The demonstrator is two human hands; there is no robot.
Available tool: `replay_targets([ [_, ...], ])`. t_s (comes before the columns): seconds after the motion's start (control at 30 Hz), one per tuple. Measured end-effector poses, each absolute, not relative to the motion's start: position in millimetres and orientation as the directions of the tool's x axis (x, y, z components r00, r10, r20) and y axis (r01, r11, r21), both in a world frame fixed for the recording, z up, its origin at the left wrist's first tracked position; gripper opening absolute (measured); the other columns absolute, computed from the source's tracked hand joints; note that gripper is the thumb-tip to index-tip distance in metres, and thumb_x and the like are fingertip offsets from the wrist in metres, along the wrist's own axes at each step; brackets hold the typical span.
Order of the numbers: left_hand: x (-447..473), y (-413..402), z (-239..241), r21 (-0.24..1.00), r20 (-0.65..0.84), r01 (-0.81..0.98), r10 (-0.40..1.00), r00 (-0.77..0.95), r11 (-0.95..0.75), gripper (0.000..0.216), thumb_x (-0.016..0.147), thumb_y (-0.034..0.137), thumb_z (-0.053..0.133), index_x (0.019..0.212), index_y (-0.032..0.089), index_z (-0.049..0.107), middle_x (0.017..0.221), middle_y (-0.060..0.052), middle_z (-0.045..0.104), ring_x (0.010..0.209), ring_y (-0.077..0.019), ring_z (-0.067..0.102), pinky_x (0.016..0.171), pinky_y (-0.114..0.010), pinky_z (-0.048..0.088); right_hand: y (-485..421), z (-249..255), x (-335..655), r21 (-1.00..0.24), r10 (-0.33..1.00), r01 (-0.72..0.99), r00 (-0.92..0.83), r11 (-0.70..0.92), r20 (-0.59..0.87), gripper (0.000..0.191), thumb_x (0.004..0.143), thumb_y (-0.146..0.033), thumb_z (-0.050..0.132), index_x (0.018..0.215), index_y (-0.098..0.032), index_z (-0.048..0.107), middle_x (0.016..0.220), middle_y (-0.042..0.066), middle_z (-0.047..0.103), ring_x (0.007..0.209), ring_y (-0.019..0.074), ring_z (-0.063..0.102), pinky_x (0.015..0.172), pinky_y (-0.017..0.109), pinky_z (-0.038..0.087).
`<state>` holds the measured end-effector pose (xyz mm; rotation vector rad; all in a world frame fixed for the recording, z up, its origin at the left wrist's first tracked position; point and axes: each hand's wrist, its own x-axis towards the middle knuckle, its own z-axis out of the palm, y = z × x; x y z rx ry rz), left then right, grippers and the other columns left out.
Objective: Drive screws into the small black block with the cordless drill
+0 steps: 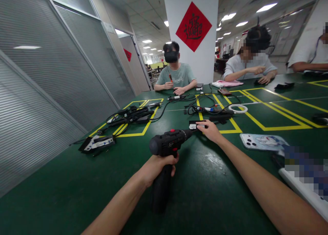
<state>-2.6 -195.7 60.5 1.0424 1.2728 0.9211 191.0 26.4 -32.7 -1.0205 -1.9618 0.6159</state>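
A black cordless drill (166, 141) with red buttons is gripped in my left hand (161, 165), fingers wrapped round its handle. Its chuck points away to the right, towards a small black block with a white label (192, 126). My right hand (210, 129) holds that block from the right, its fingertips on the top and near side. The drill's tip ends close to the block; whether they touch I cannot tell.
Black cables (135, 115) lie bundled at left, behind a black-and-white strip-shaped part (98, 143). More cables and a white ring (237, 108) lie beyond my right hand. A phone (263, 141) rests at right. Across the green table (123, 194) sit several people (176, 71).
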Motion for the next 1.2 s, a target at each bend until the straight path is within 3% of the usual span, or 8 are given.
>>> replay_targets([
  [0.9, 3, -201, 73, 0.950, -0.309, -0.008, 0.945, 0.104, 0.312, 0.021, 0.069, 0.018, 0.053, 0.088, 0.011, 0.056, 0.089, -0.007, 0.057, 0.052, -0.0093, 0.051, 0.052, -0.025, 0.040, 21, -29, 189, -0.735, 0.843, 0.415, -0.310, 0.536, 0.440, 0.029, 0.078, -0.034, 0.054, 0.103, -0.024, 0.067, 0.101, 0.005, 0.056, 0.088, 0.0166, 0.057, 0.082, 0.028, 0.042],
  [1.1, 7, -203, 77, 0.959, -0.283, 0.074, 0.948, 0.143, 0.275, 0.041, 0.066, 0.018, 0.055, 0.107, 0.014, 0.052, 0.090, -0.005, 0.058, 0.049, -0.0093, 0.051, 0.050, -0.025, 0.040, 20, -28, 188, -0.730, 0.839, 0.416, -0.308, 0.543, 0.448, 0.029, 0.078, -0.033, 0.054, 0.104, -0.024, 0.066, 0.100, 0.005, 0.055, 0.090, 0.0163, 0.056, 0.083, 0.027, 0.041],
  [1.2, 5, -200, 73, 0.956, -0.290, 0.095, 0.947, 0.136, 0.279, 0.043, 0.065, 0.018, 0.055, 0.108, 0.014, 0.051, 0.086, -0.005, 0.059, 0.047, -0.0100, 0.051, 0.049, -0.026, 0.039, 19, -27, 189, -0.733, 0.842, 0.417, -0.314, 0.537, 0.439, 0.030, 0.078, -0.033, 0.055, 0.104, -0.024, 0.066, 0.101, 0.005, 0.055, 0.090, 0.0161, 0.056, 0.084, 0.027, 0.041],
])
